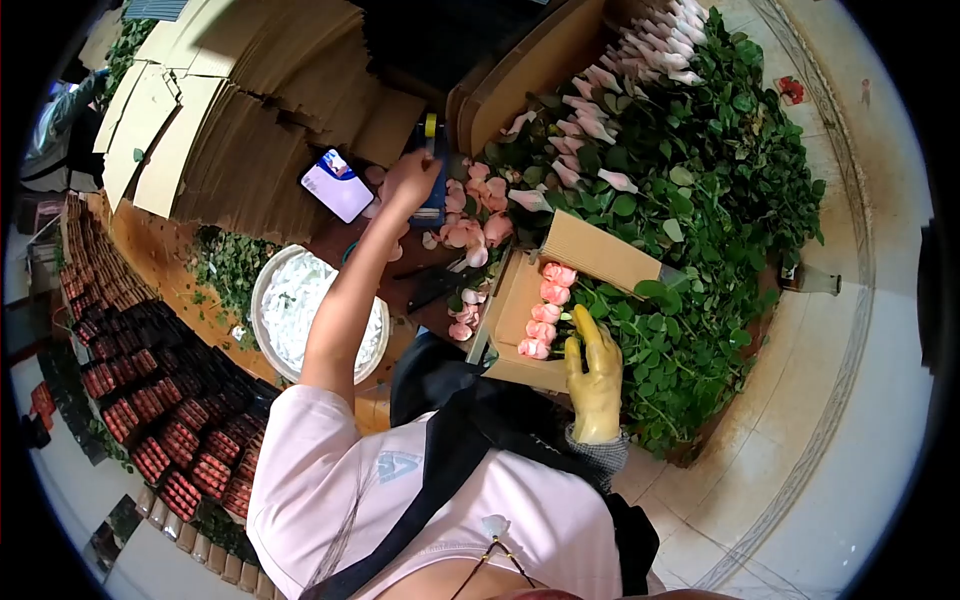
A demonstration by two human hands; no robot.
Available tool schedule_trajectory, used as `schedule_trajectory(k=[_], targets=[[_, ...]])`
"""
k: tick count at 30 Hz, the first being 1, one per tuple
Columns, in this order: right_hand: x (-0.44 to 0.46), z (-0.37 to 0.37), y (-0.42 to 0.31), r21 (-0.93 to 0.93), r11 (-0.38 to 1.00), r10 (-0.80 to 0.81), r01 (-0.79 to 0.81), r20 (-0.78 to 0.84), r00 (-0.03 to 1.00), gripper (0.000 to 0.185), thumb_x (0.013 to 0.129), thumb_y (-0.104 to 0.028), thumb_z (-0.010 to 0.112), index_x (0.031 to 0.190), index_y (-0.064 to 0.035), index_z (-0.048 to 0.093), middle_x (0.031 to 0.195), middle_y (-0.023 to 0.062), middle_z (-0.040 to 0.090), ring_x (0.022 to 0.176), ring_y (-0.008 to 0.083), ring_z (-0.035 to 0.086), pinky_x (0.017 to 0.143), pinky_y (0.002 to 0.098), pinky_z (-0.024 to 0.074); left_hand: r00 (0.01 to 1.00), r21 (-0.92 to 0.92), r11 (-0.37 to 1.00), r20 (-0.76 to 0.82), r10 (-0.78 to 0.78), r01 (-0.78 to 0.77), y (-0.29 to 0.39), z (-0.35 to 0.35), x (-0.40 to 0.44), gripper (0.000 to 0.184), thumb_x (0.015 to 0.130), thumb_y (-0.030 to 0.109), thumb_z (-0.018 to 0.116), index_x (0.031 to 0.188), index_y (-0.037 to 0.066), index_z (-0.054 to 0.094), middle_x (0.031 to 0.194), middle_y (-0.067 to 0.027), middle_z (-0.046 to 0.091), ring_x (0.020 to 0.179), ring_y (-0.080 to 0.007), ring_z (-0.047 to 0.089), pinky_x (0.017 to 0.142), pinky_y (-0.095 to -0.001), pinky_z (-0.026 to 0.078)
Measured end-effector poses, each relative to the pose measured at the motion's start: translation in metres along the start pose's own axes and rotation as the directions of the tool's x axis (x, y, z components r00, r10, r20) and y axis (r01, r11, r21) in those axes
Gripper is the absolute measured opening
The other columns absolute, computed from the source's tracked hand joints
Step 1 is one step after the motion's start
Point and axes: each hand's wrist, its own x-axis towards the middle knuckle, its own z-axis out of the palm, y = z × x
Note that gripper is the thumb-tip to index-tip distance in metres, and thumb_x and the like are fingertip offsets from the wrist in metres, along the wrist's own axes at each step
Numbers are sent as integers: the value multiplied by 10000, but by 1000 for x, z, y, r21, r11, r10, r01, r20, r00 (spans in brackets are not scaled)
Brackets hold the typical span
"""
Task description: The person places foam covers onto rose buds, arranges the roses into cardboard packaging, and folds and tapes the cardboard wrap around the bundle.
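Observation:
My left hand [410,180] is bare and reaches forward to a blue tape dispenser [431,208] with a yellow roll [430,126]. Its fingers are bent together at the dispenser; what they pinch is too small to make out. On the right, my right hand [596,375] wears a yellow rubber glove. Its fingers are stretched out and apart, beside the stems of a row of pink roses [544,312]. Those roses lie on an open cardboard piece [515,305], with a raised cardboard flap [600,250] behind them.
Loose pink petals [465,235] and a lit phone [337,185] lie on the table. A white tub [262,320] stands left, below stacked cardboard [270,130]. Wrapped pink roses [590,120] with leafy stems [690,230] fill the right. Red-topped bundles [180,440] line the left floor.

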Motion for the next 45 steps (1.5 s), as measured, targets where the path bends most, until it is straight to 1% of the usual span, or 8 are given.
schedule_trajectory(k=[10,17,22,30,32,36,41,45], targets=[[13,-7,-1,-5,995,-100,100,17,995,462,865,-6,665,1320,-29,593,994,206,666,920,390,631,832,468,512,968,-608,763,235,-90,219,8,-44,-24,336,997,225,657,1234,-13,668,1095,-111,714,972,-169,688,809,-282,534],[9,-7,5,-6,996,-88,88,39,995,433,885,-50,649,1314,-18,593,998,216,668,934,398,632,860,478,507,881,-787,422,469,-62,449,10,-60,-44,395,1039,204,589,1375,1,549,810,37,558,656,-41,465,594,-197,416],[10,-7,11,27,996,-82,81,43,996,434,894,-48,644,1325,-34,592,1023,208,672,950,391,634,867,473,510,931,-805,467,320,-177,366,30,-73,-75,412,1026,182,606,1381,1,499,759,24,554,586,-50,429,504,-193,359],[14,-9,8,-4,999,-38,39,121,992,453,938,-79,636,1387,-96,584,1166,151,679,1075,336,637,965,431,493,955,-688,697,-19,-296,202,4,2,-106,833,921,318,765,1512,-47,305,788,-100,713,619,-114,633,494,-249,448],[16,-8,10,29,1000,2,-7,151,989,451,940,-87,639,1388,-101,584,1195,146,675,1100,331,631,982,430,484,918,-137,991,-395,-41,-15,-13,18,-103,891,846,303,833,1462,-67,306,843,-180,721,720,-250,700,622,-399,554],[16,-7,13,-10,997,-82,82,50,995,429,901,-61,641,1328,-46,602,1045,200,678,1008,381,638,903,473,500,925,-348,875,-50,-377,337,27,-25,-124,760,893,415,755,1379,-84,449,1014,-228,719,914,-347,712,777,-420,552],[15,-6,17,20,1000,-25,24,59,998,417,932,-105,632,1348,-89,605,1138,188,676,1101,376,617,983,465,471,900,26,994,-423,107,-106,33,-67,-95,196,981,162,571,1053,4,662,998,-234,687,914,-414,667,756,-478,529],[19,-3,15,-29,996,-87,89,72,994,413,941,-119,621,1352,-83,599,1156,196,672,1137,396,594,1009,483,453,984,378,925,-146,98,-36,7,-63,1,319,922,222,652,1154,4,676,1119,-278,654,1006,-448,643,876,-476,523]])
